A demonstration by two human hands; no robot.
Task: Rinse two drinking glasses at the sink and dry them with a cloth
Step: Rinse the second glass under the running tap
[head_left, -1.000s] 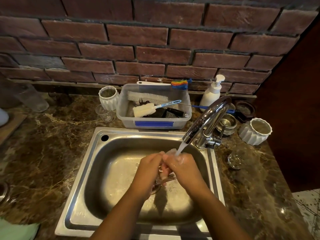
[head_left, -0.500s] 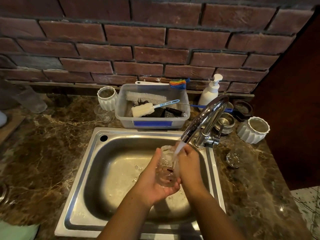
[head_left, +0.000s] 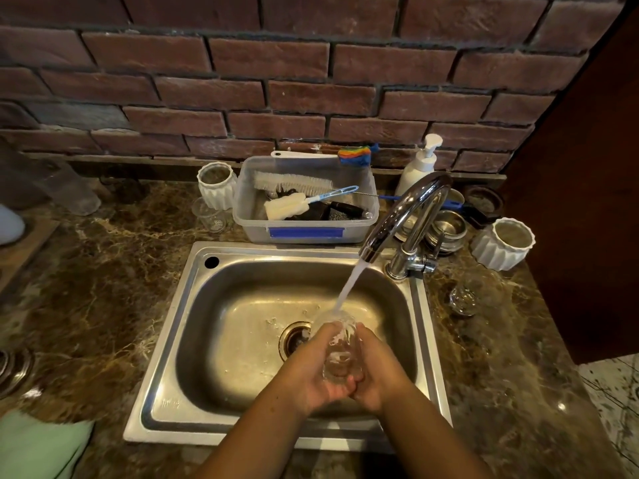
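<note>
Both hands (head_left: 313, 373) cupped around glass (head_left: 340, 352)

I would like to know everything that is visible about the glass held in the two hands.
The glass is clear and colourless, seemingly plain glass. It stands nearly upright, mouth upward, over the sink, just right of the drain. The left hand and right hand curl round its sides and base. Water from the tap runs into its mouth.

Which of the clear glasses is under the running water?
The glass between left hand and right hand, over the sink. The glass by the tap and the glass by the tub sit on the counter.
</note>
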